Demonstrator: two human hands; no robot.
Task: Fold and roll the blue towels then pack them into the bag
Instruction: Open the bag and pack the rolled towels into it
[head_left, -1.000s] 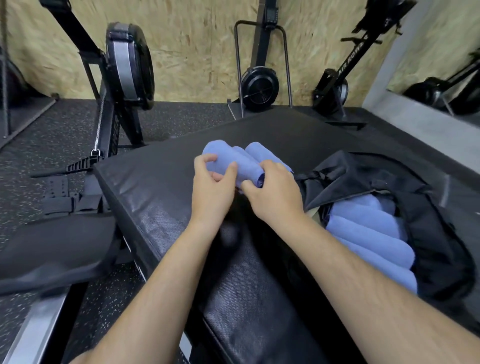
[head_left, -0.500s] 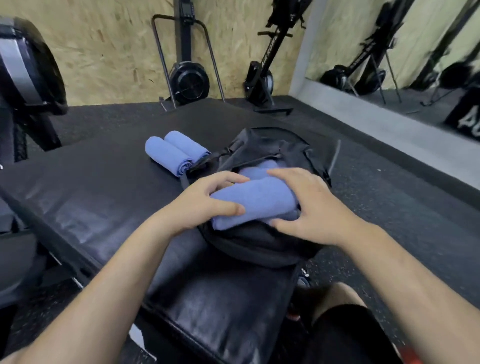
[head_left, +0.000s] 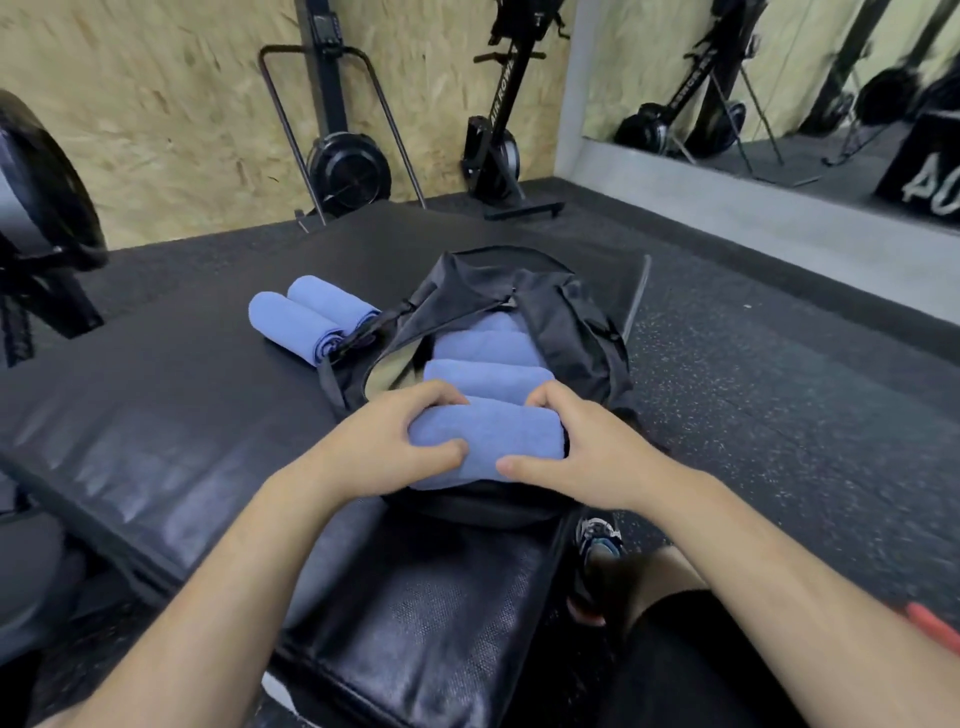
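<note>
Packing step: left hand (head_left: 395, 447) and right hand (head_left: 582, 457) grip a rolled towel (head_left: 483, 436) at the bag (head_left: 571, 322) mouth, centre frame. Next, likely: press it in, then fetch two rolls (head_left: 311, 322) upper left.

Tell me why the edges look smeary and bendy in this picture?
Head view: the wide-angle lens bends the far edges; the mirror and numbered box at right are blurred; the held towel and bag in the middle look sharper; light glints on the black mat.
</note>
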